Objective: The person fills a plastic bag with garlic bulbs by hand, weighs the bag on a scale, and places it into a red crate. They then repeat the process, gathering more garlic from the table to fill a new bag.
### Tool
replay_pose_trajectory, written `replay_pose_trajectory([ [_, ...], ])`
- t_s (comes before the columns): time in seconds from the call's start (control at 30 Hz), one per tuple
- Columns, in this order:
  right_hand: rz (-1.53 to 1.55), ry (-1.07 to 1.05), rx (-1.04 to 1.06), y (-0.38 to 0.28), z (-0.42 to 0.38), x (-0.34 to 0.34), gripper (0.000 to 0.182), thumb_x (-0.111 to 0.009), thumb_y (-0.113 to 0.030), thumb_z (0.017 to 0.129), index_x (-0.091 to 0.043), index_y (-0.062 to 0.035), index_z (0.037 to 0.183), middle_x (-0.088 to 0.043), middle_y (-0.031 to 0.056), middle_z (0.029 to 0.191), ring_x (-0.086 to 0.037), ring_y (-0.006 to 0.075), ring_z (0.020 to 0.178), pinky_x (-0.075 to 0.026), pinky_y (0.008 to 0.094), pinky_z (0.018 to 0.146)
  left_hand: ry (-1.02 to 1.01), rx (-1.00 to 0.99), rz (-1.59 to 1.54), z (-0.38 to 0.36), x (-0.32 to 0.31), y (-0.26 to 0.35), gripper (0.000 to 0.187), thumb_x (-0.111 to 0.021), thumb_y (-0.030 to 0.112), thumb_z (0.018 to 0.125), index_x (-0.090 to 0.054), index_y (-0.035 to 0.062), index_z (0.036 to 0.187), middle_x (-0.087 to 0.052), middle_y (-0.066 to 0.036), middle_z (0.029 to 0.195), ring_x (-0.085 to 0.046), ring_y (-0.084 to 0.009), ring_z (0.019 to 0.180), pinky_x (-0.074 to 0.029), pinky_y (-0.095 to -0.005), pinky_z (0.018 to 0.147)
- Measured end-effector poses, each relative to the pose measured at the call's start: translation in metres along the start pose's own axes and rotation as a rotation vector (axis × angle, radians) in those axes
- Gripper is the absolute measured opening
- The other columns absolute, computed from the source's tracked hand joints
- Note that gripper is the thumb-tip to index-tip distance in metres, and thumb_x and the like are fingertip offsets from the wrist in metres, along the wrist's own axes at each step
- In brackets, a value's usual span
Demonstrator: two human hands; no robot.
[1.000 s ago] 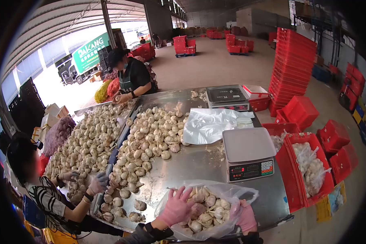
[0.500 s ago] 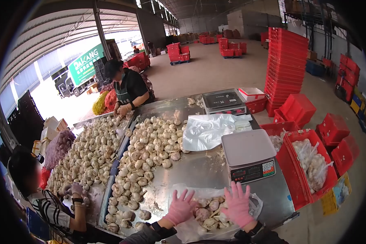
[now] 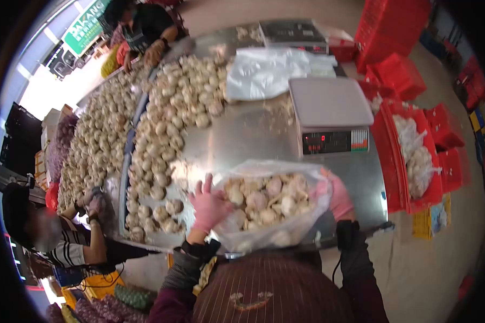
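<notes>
A clear plastic bag of garlic bulbs lies with its mouth spread wide at the near edge of the metal table. My left hand, in a pink glove, touches the bag's left side with its fingers apart. On the right side, my right hand, gloved alike, is closed on the bag's rim, its fingertips partly hidden by the plastic. Left of the bag, loose garlic spreads up the table. Beyond the bag stands a digital scale with a bare plate.
Flat plastic bags and a second scale lie farther back. Red crates line the right side, one holding bagged garlic. Two co-workers, one at the left and one behind, handle garlic across a divider.
My view has tipped downward. Both hands have moved from above the garlic to the bag's sides, and the bag's mouth now stands wider. My right hand has taken hold of the rim.
</notes>
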State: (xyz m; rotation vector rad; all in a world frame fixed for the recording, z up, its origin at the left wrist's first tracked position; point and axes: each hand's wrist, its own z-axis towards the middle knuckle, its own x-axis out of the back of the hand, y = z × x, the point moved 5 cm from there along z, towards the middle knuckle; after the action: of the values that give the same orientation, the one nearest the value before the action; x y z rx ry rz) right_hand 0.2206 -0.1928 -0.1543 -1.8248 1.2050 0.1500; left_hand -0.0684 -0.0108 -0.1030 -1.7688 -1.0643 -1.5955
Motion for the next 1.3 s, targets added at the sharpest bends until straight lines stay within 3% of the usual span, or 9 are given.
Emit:
replay_pose_trajectory([
  [0.13,0.018,0.099,0.000,0.028,-0.037,0.038,0.027,-0.058,-0.036,0.089,-0.061,-0.0086,0.089,-0.051,-0.0028,0.066,-0.049,0.0101,0.052,-0.043,0.0248,0.048,-0.123,0.029,-0.006,-0.034,-0.037,-0.081,0.042,-0.072,0.033,0.068,-0.065,0.0153,0.105,-0.043,-0.019,0.139,-0.039,-0.0385,0.127,-0.024,-0.0539,0.106],
  [0.3,-0.654,0.117,0.319,0.030,-0.068,-0.011,0.031,-0.062,-0.031,0.087,-0.062,-0.0034,0.101,-0.057,-0.0020,0.077,-0.048,0.0036,0.061,-0.039,0.0206,0.054,0.701,0.181,-0.613,-0.064,0.038,-0.010,0.050,-0.077,0.019,0.070,-0.058,-0.0033,0.111,-0.043,-0.025,0.134,-0.043,-0.0373,0.123,-0.038,-0.0445,0.098],
  [0.37,-0.656,0.117,0.256,0.009,-0.070,-0.039,0.030,-0.061,-0.029,0.088,-0.063,-0.0004,0.097,-0.060,-0.0013,0.082,-0.050,0.0063,0.066,-0.041,0.0223,0.060,0.705,0.249,-0.375,-0.057,0.009,-0.019,0.046,-0.072,0.019,0.077,-0.055,-0.0073,0.111,-0.054,-0.020,0.118,-0.053,-0.0289,0.109,-0.047,-0.0389,0.088],
  [0.43,-0.524,0.192,0.096,-0.004,-0.062,-0.056,0.029,-0.058,-0.027,0.090,-0.063,0.0014,0.095,-0.059,-0.0007,0.078,-0.051,0.0085,0.068,-0.043,0.0245,0.065,0.137,0.571,-1.244,-0.044,-0.061,-0.056,0.036,-0.067,0.014,0.081,-0.057,-0.0040,0.111,-0.060,-0.010,0.098,-0.060,-0.0192,0.090,-0.051,-0.0309,0.076],
  [0.53,-0.827,-0.007,0.380,0.004,-0.048,-0.115,0.030,-0.055,-0.029,0.094,-0.063,-0.0013,0.087,-0.054,-0.0023,0.069,-0.047,0.0050,0.066,-0.038,0.0217,0.061,0.267,0.737,-1.650,-0.050,-0.103,-0.118,0.024,-0.059,0.007,0.084,-0.059,-0.0006,0.107,-0.060,-0.002,0.083,-0.059,-0.0115,0.073,-0.050,-0.0243,0.064],
  [0.7,-0.356,-0.240,0.154,-0.012,-0.064,-0.191,0.028,-0.055,-0.027,0.096,-0.063,-0.0044,0.080,-0.046,-0.0078,0.068,-0.038,0.0028,0.065,-0.032,0.0207,0.058,0.676,0.548,-1.521,-0.049,0.023,-0.092,0.020,-0.046,-0.004,0.083,-0.061,0.0011,0.096,-0.059,0.000,0.081,-0.054,-0.0068,0.069,-0.045,-0.0200,0.059],
  [0.9,-0.386,-0.087,0.249,0.014,-0.035,-0.100,0.022,-0.056,-0.020,0.094,-0.064,-0.0002,0.091,-0.048,-0.0096,0.073,-0.038,0.0007,0.070,-0.033,0.0216,0.059,0.541,-0.032,-1.383,-0.040,0.121,0.026,0.016,-0.057,0.006,0.087,-0.063,-0.0015,0.100,-0.060,0.001,0.083,-0.050,-0.0044,0.073,-0.039,-0.0178,0.068],
  [1.03,-0.365,0.107,0.456,0.019,-0.020,-0.075,0.019,-0.053,-0.013,0.093,-0.064,0.0018,0.096,-0.049,-0.0090,0.074,-0.039,0.0013,0.070,-0.035,0.0209,0.060,0.393,0.003,-1.363,-0.044,0.129,0.065,0.015,-0.062,0.009,0.086,-0.061,-0.0010,0.097,-0.059,0.003,0.081,-0.051,-0.0046,0.072,-0.038,-0.0189,0.067],
  [1.3,-0.432,0.206,0.561,0.005,-0.004,-0.034,0.018,-0.054,-0.012,0.093,-0.064,0.0021,0.099,-0.051,-0.0090,0.075,-0.041,0.0016,0.071,-0.037,0.0198,0.064,0.297,0.354,-1.454,-0.024,0.071,-0.068,0.024,-0.055,-0.005,0.084,-0.061,-0.0047,0.107,-0.065,-0.003,0.091,-0.060,-0.0081,0.080,-0.048,-0.0211,0.072],
])
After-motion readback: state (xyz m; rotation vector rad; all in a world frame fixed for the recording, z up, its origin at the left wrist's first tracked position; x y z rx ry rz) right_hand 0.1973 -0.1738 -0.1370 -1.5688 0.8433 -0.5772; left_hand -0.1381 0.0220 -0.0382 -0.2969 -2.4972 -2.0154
